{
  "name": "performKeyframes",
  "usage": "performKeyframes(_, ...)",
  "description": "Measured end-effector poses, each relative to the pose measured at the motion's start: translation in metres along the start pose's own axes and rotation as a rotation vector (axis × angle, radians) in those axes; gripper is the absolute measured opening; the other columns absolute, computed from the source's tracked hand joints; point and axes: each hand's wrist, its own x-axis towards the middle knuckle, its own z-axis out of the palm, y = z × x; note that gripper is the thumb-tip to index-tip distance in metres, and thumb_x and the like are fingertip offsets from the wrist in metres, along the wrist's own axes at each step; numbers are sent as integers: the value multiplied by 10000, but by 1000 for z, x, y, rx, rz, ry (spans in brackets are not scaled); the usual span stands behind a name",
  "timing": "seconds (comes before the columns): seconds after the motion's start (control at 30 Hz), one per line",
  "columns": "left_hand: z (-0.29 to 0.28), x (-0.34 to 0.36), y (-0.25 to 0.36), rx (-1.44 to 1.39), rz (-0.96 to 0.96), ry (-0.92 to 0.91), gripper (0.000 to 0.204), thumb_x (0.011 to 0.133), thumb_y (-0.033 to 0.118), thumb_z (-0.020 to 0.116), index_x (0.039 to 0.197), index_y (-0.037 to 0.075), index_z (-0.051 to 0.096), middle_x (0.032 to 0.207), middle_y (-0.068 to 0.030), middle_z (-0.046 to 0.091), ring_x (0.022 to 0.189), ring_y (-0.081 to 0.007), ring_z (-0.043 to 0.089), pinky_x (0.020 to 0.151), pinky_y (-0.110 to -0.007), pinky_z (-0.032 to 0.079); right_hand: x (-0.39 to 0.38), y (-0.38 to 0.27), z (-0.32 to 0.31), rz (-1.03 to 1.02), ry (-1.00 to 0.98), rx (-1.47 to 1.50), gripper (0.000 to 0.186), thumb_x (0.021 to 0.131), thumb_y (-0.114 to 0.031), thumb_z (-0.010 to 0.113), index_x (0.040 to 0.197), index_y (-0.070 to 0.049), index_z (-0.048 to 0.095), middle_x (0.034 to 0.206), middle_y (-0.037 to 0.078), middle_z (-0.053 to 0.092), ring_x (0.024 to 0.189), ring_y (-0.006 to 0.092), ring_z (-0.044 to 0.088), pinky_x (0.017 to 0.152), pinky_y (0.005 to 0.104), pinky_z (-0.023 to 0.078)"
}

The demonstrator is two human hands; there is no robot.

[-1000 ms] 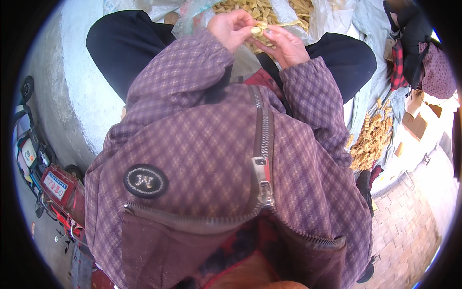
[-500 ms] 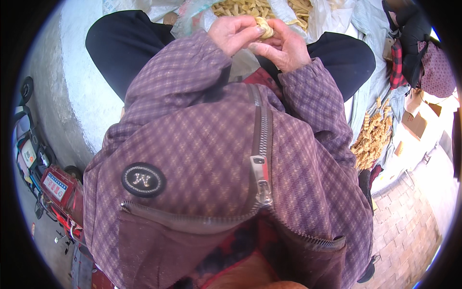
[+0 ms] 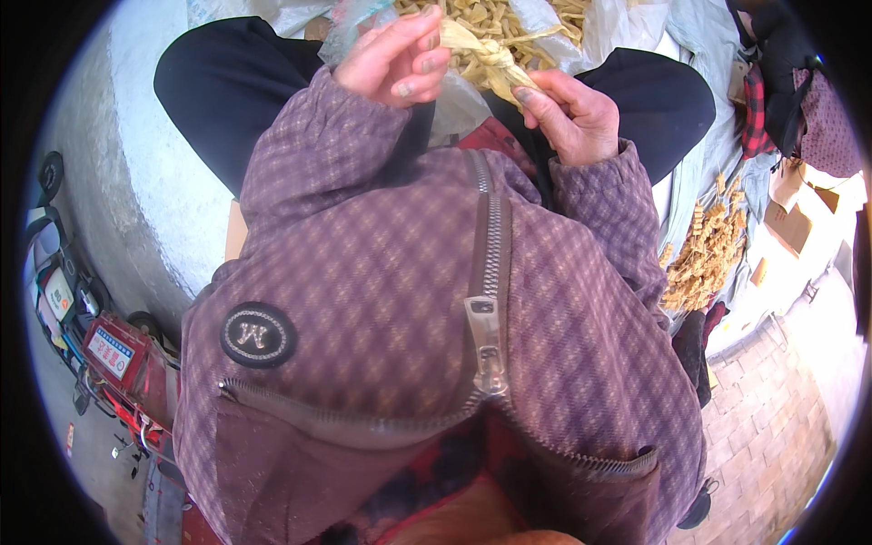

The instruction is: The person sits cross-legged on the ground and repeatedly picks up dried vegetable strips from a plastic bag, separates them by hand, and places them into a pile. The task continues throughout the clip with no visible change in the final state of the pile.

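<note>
Left hand (image 3: 391, 64) and right hand (image 3: 579, 116) have drawn apart since the earlier frame; knotted yellow strip (image 3: 495, 56) spans between, long axis far-left to near-right. Right pinches near end; left, half-curled, adjoins far end, grip unclear.

Knotted strip (image 3: 493, 54), top centre: was pale yellow. Jacket (image 3: 391, 272), centre: was mauve-brown, cross-checked in paler lines. Badge (image 3: 259, 335): was black, ringed in silver. Trousers (image 3: 658, 109), upper frame: were black. Cloth (image 3: 755, 113), upper right: was checked red and black.
</note>
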Motion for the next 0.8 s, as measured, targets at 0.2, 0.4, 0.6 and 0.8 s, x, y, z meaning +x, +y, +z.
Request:
performKeyframes(0.2, 7, 10, -27, 499, 173, 95, 297, 813, 181, 616, 1073, 56, 544, 771, -8, 555, 519, -42, 447, 455, -165, 317, 7, 6, 3, 43, -91, 25, 130, 833, -64, 569, 927, 12, 617, 664, -1, 535, 589, 49, 488, 549, 196, 401)
performKeyframes(0.4, 7, 14, -25, 627, 170, 209, 151, 813, 139, 619, 910, 24, 603, 592, 18, 503, 429, -28, 378, 400, -172, 267, 11, 6, 4, -2, -136, -68, 134, 831, -69, 565, 927, 11, 613, 648, 15, 532, 586, 59, 489, 547, 209, 404)
performKeyframes(0.6, 4, 2, -32, 300, 136, 325, 102, 823, 100, 602, 879, 15, 595, 673, -18, 546, 417, -43, 407, 396, -177, 301, 0, -2, 4, 52, -161, -97, 135, 828, -81, 583, 937, -8, 616, 636, 19, 554, 550, 77, 510, 519, 222, 417)
performKeyframes(0.8, 7, 19, 13, 434, 320, 352, 94, 841, 104, 580, 889, 25, 562, 692, -29, 541, 470, -68, 489, 408, -180, 325, 47, -16, -14, -13, -132, -200, 178, 830, -104, 602, 988, -22, 612, 802, 43, 598, 556, 65, 535, 505, 199, 455)
